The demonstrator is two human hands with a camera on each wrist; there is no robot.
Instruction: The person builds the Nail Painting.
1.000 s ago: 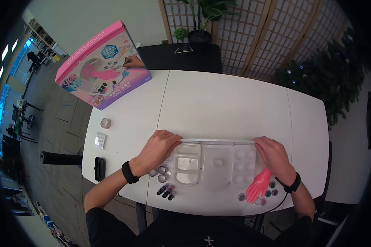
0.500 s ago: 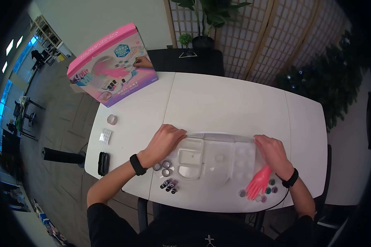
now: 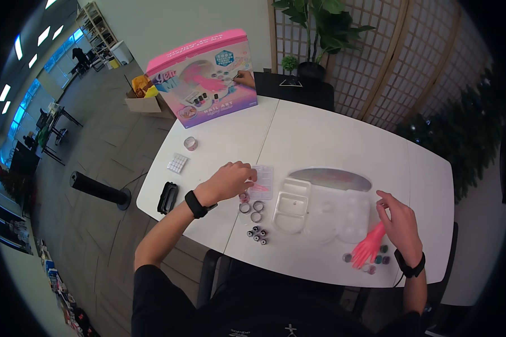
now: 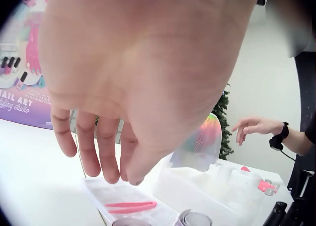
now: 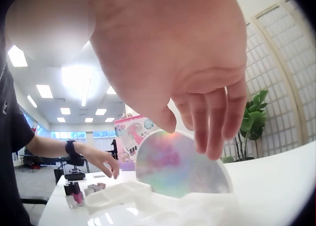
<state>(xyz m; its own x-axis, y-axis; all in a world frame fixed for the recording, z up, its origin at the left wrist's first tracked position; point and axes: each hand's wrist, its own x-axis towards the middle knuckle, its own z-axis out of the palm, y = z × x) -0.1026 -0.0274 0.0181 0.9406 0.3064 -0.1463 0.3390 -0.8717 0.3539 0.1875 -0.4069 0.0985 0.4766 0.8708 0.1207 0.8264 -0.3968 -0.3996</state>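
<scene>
A white plastic nail tray (image 3: pixel 290 223) with moulded compartments lies on the table. At its back edge stands a rounded, shiny rainbow-tinted panel (image 5: pixel 180 164), tilted up, with neither hand on it. My left hand (image 3: pixel 229 182) hovers left of the tray, its fingers hanging loosely over a clear compartment case (image 3: pixel 266 178). Pink tweezers (image 4: pixel 131 206) lie in that case, just below the fingertips. My right hand (image 3: pixel 402 222) is raised to the right of the panel, fingers loosely bent and holding nothing. Beneath it lies a pink model hand (image 3: pixel 369 247).
Several polish bottles (image 3: pixel 257 233) and small round pots (image 3: pixel 256 217) stand left front. More pots (image 3: pixel 378 259) surround the model hand. The pink box (image 3: pixel 208 84) stands at the back left; a black case (image 3: pixel 167 197) and a white packet (image 3: pixel 177 163) lie at the left edge.
Both hands have let go of the panel, which has swung up from the tray and stands tilted. The left hand moved left to the clear case; the right drew off rightward. The head view turned left.
</scene>
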